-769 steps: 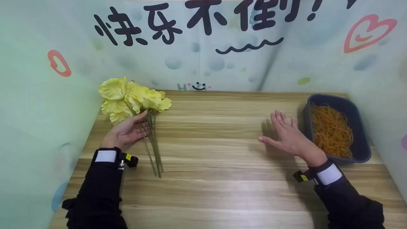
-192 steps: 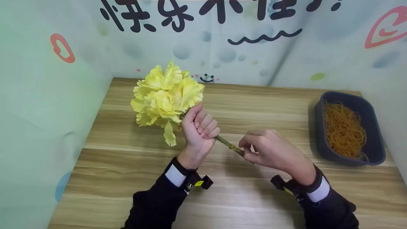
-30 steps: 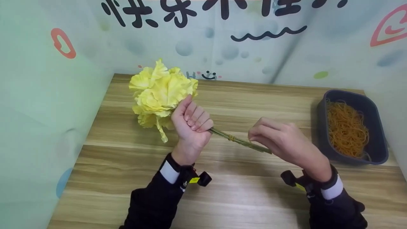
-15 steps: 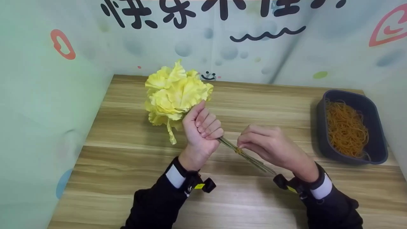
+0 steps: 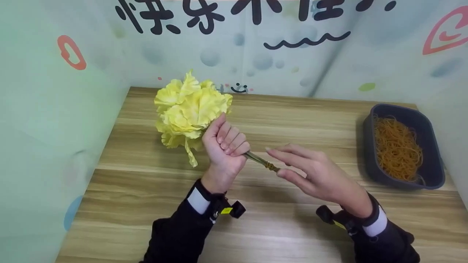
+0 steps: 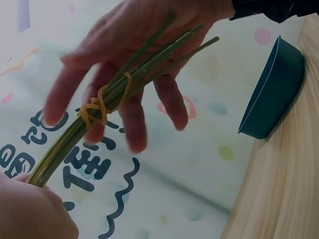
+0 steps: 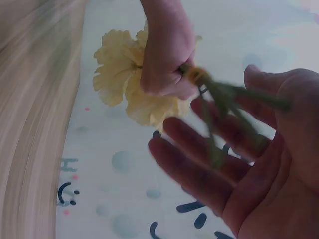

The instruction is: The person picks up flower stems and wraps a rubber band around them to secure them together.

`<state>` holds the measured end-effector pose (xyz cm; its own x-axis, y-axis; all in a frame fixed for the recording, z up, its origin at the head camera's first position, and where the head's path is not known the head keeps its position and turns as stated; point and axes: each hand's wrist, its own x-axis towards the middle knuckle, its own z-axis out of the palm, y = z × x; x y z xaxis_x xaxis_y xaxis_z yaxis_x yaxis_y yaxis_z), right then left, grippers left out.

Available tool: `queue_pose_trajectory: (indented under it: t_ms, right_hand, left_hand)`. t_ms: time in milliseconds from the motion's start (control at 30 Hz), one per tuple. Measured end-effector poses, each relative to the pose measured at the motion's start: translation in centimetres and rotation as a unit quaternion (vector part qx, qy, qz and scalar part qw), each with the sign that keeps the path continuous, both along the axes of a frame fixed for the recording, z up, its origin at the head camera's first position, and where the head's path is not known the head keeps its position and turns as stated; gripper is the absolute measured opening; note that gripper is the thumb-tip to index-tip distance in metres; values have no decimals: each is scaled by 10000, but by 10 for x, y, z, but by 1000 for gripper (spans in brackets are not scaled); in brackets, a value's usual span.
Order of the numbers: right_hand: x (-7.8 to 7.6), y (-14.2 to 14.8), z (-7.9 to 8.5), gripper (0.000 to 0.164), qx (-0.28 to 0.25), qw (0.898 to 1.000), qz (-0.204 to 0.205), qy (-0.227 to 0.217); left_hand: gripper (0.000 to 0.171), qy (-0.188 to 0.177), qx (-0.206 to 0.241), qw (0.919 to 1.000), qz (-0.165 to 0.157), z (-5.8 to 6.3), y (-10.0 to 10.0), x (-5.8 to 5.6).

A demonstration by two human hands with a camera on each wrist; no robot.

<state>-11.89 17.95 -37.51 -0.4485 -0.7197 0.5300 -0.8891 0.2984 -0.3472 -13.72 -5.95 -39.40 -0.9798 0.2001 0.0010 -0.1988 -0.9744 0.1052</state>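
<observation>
My left hand [image 5: 227,149] grips a bunch of yellow artificial flowers [image 5: 193,109] by the stems, right under the blooms. Toward the lower right the stems [image 6: 59,149] run out of the fist. An orange rubber band [image 6: 95,111] is wound round them near the lower part, with one loop standing loose in the left wrist view. My right hand [image 5: 318,173] is at the stem ends, its fingers straight and spread, holding nothing. In the right wrist view the stem ends [image 7: 234,99] splay in front of the right palm; whether they touch it I cannot tell.
A dark blue bin [image 5: 433,153] with a tangle of orange rubber bands [image 5: 398,149] stands at the right of the wooden table [image 5: 256,233]. Printed cloth walls [image 5: 234,65] rise at the back and sides.
Half a second ago the right fingers were together at the rubber band; now they are spread apart. The left hand and the flowers have shifted slightly to the left.
</observation>
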Motion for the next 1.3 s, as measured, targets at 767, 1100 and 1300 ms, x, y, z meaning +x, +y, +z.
queue_pose_trajectory:
  t_ms: [767,1100,1300]
  right_hand:
    - [23,-20,-15,62,1393,9734,-1338,-1228]
    - [21,-21,-15,53,1493,9699,-1299,-1418]
    - [18,-22,-14,48,1537,9686,-1309,-1452]
  left_hand:
    - [78,-120,-242,9993,258,-1,2,0]
    - [78,-169,-188,9992,313,1,-2,-3]
    - [79,-83,-63,9996,257,1,-5,-4]
